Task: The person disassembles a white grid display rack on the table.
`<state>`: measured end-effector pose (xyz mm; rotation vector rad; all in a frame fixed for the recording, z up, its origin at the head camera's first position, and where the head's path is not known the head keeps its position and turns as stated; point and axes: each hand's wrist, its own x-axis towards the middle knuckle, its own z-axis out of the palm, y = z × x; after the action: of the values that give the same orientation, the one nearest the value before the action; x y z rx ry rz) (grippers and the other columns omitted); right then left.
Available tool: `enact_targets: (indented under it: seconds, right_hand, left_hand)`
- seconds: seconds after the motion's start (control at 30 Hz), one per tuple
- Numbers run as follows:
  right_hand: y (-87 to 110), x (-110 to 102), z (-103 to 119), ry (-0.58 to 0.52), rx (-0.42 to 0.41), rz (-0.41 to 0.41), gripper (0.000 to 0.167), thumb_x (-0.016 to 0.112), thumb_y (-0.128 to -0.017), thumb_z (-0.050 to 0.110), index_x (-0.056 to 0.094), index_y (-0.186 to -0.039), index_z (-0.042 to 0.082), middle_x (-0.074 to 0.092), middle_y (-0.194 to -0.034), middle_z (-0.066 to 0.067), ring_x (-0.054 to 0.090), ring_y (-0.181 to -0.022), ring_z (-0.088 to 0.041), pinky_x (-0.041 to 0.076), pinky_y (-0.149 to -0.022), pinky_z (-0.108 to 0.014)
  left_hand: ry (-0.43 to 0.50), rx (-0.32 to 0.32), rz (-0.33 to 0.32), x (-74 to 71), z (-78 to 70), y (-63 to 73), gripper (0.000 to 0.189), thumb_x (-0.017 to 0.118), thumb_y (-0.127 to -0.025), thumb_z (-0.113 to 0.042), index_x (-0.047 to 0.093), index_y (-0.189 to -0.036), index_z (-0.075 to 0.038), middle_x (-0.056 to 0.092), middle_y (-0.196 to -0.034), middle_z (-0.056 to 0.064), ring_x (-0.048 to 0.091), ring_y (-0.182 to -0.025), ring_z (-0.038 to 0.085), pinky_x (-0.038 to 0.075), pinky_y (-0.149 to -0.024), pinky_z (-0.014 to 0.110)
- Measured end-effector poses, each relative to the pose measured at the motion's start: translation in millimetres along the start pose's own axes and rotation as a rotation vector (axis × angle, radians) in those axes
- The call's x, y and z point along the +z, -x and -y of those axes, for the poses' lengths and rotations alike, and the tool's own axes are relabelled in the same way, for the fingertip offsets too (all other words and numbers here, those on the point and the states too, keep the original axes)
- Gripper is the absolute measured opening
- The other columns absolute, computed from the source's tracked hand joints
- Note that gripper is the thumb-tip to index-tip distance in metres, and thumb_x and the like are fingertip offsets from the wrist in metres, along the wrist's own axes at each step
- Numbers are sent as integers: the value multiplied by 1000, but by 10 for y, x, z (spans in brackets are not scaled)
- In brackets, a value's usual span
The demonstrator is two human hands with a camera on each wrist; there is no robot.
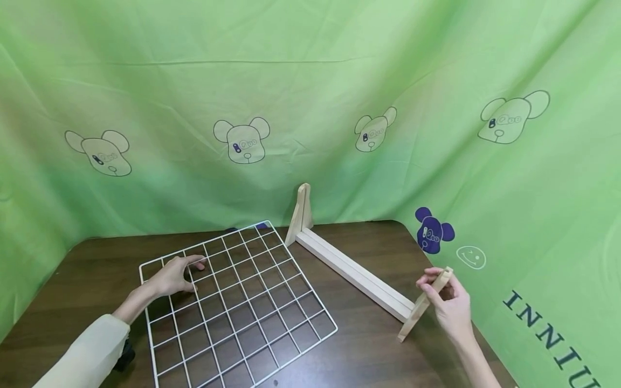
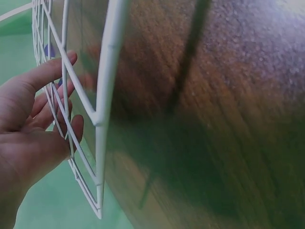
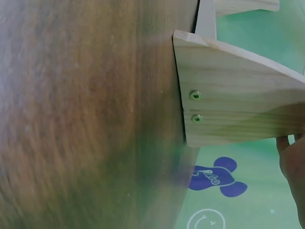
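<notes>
A white wire grid panel (image 1: 233,302) spans the left half of the table in the head view. My left hand (image 1: 171,276) holds it near its left edge, thumb and fingers curled about the wires. The left wrist view has those fingers (image 2: 45,74) reaching through the grid, which stands off the tabletop. To the right is a wooden stand: a grooved bar (image 1: 356,272) joins two upright end boards. My right hand (image 1: 451,307) grips the upper part of the near end board (image 1: 419,307). Two screw heads (image 3: 196,106) show on that board's outer face.
All of this is on a dark brown wooden table (image 1: 349,350). The stand's far end board (image 1: 302,207) rises close to the green curtain (image 1: 310,108) behind. A dark object (image 1: 125,357) shows beneath the left sleeve.
</notes>
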<state>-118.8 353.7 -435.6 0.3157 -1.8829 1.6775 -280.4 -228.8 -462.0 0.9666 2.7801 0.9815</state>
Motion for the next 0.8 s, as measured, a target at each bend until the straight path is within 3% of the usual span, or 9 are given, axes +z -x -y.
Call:
enact_targets:
  seconds: [0.13,0.2,0.33,0.5,0.67,0.8]
  right_hand:
    - [6,-34,27,-23,-57,114,29,50,-85,-23,41,-113,-25,66,-94,-9,65,-88,-13,50,-81,-19]
    - [2,-58,33,-56,-104,174,30,50,-87,-20,40,-115,-26,65,-97,-15,64,-92,-16,49,-86,-21]
    - [-6,-102,23,-115,-185,257,32,47,-88,-21,39,-118,-28,62,-100,-23,62,-96,-22,47,-88,-23]
    - [3,-101,39,-105,-178,238,34,43,-83,-29,41,-116,-27,63,-98,-22,63,-95,-20,48,-87,-22]
    - [20,-66,74,-83,-136,217,34,44,-83,-28,42,-117,-26,64,-98,-20,64,-95,-18,48,-86,-21]
    - [50,-68,86,-58,-108,216,33,47,-83,-27,43,-116,-26,64,-97,-20,64,-95,-17,48,-86,-22]
  left_hand:
    - [-40,31,-31,17,-5,-16,69,83,-60,6,54,-122,16,66,-99,16,56,-101,41,43,-88,53]
    - [-69,37,-48,26,-6,-23,68,84,-59,4,55,-120,16,65,-97,15,56,-99,41,35,-96,59]
    - [-122,32,-55,33,6,-41,68,85,-58,2,57,-119,14,62,-96,14,55,-85,30,34,-93,58]
    - [-123,-15,1,14,3,-56,66,83,-63,2,56,-122,12,60,-103,16,53,-86,28,45,-77,44]
    - [-93,-45,71,-14,-4,-63,64,78,-68,4,53,-126,14,55,-114,25,51,-101,44,44,-84,53]
    - [-76,-62,116,-22,-7,-64,63,76,-71,4,51,-128,13,48,-123,31,40,-115,55,38,-91,62]
